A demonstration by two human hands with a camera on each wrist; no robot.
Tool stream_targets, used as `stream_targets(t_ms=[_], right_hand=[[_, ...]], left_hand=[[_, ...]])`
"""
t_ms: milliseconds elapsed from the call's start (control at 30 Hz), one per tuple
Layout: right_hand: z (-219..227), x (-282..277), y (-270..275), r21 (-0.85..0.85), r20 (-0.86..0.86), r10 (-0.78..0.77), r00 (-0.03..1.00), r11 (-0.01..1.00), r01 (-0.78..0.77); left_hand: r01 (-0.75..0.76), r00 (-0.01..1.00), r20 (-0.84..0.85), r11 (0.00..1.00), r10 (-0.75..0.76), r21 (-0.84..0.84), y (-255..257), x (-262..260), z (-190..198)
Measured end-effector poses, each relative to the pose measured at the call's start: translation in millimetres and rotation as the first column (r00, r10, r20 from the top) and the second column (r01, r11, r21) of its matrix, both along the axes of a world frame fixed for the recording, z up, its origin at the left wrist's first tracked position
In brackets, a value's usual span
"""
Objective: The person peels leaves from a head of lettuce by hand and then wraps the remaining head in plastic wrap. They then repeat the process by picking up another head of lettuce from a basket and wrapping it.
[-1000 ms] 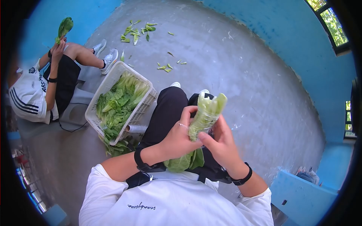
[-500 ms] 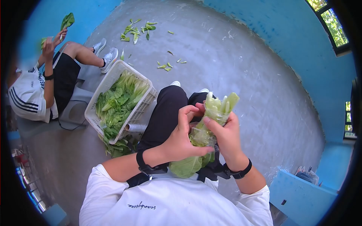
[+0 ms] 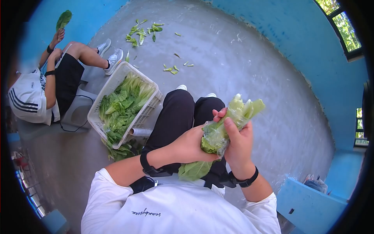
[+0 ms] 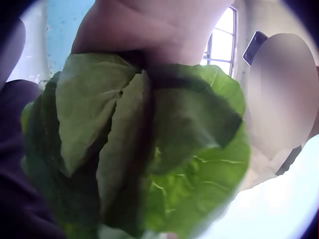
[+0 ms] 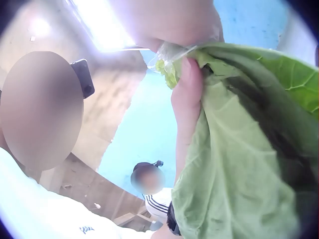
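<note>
A bundle of leafy greens (image 3: 224,128) wrapped in clear plastic film sits over my lap, pale stalk ends pointing up and right, dark leaves (image 3: 193,170) hanging below. My left hand (image 3: 191,146) grips the lower, leafy part of the bundle. My right hand (image 3: 238,138) wraps round the film-covered middle, thumb across the front. In the left wrist view the green leaves (image 4: 144,149) fill the picture under my hand. The right wrist view shows the leaves (image 5: 249,149) and film, with a finger (image 5: 185,109) pressed against them.
A white plastic crate (image 3: 102,99) full of greens stands at my left knee, a roll of film (image 3: 139,132) beside it. Another person (image 3: 43,89) sits at far left holding up a leaf (image 3: 63,19). Leaf scraps (image 3: 144,31) litter the concrete floor. A blue bench (image 3: 311,199) stands right.
The bundle has tilted further right and dropped lower. My left hand has moved from pinching the film near the stalks down to the leafy end. The other person has raised a leaf.
</note>
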State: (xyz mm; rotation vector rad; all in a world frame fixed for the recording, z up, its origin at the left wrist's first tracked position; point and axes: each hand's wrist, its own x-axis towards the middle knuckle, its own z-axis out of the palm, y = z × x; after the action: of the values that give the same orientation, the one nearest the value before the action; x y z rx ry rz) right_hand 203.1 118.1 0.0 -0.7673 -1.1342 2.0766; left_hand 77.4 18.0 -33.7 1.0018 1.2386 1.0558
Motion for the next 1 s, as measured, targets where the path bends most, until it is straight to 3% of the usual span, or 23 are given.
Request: stream_targets(t_ms=[33,133,233,333,467,500,567,600,633,733,767,833,867,933,1000], right_hand=[[0,0,0,0.0,0.004,0.004,1.0,1.0,-0.004],[2,1,-2,-0.03,0.004,0.023,1.0,0.999,-0.023],[9,5,6,-0.06,0.002,0.186,0.982,0.981,-0.186],[-5,12,23,-0.116,-0.142,0.391,0.909,0.906,-0.408],[-23,17,28,-0.082,-0.377,0.593,0.711,0.744,-0.664],[-24,16,29,-0.043,-0.417,0.636,0.649,0.7,-0.713],[-20,15,29,-0.03,-0.475,0.703,0.529,0.588,-0.808],[-23,13,30,0.029,-0.499,0.73,0.466,0.552,-0.833],[-28,10,30,0.088,-0.519,0.755,0.401,0.514,-0.853],[-34,0,30,0.271,-0.498,0.817,0.29,0.464,-0.844],[-35,-2,31,0.33,-0.477,0.837,0.269,0.454,-0.828],[-31,-3,38,0.307,-0.377,0.872,0.314,0.437,-0.846],[-27,-1,41,0.295,-0.324,0.886,0.333,0.429,-0.854],[-11,12,46,0.067,-0.24,0.831,0.502,0.53,-0.845],[-4,17,53,0.04,-0.166,0.72,0.674,0.688,-0.725]], left_hand=[[0.075,0.996,0.052,0.995,-0.072,-0.062,1,-2,2],[0.045,0.976,0.214,0.999,-0.044,0.001,-4,5,-11],[0.155,0.966,0.213,0.988,-0.147,-0.022,-9,3,-16],[0.17,0.925,0.337,0.984,-0.177,0.052,-15,11,-20],[0.318,0.94,0.1,0.944,-0.327,0.092,-15,10,-20],[0.256,0.964,0.024,0.95,-0.264,0.177,-17,13,-22],[0.39,0.92,-0.035,0.909,-0.389,0.15,-19,12,-21],[0.454,0.891,-0.063,0.881,-0.45,0.133,-19,11,-19],[0.457,0.877,0.092,0.879,-0.471,0.137,-19,13,-24],[0.503,0.843,0.095,0.838,-0.53,0.212,-19,10,-28],[0.457,0.879,-0.009,0.837,-0.477,0.301,-21,13,-31],[0.379,0.926,-0.195,0.792,-0.325,0.48,-24,18,-33],[0.332,0.94,-0.058,0.858,-0.337,0.392,-24,17,-33],[0.26,0.931,0.215,0.948,-0.297,0.182,-19,9,-18],[0.181,0.937,0.272,0.971,-0.218,0.154,-15,3,-14]])
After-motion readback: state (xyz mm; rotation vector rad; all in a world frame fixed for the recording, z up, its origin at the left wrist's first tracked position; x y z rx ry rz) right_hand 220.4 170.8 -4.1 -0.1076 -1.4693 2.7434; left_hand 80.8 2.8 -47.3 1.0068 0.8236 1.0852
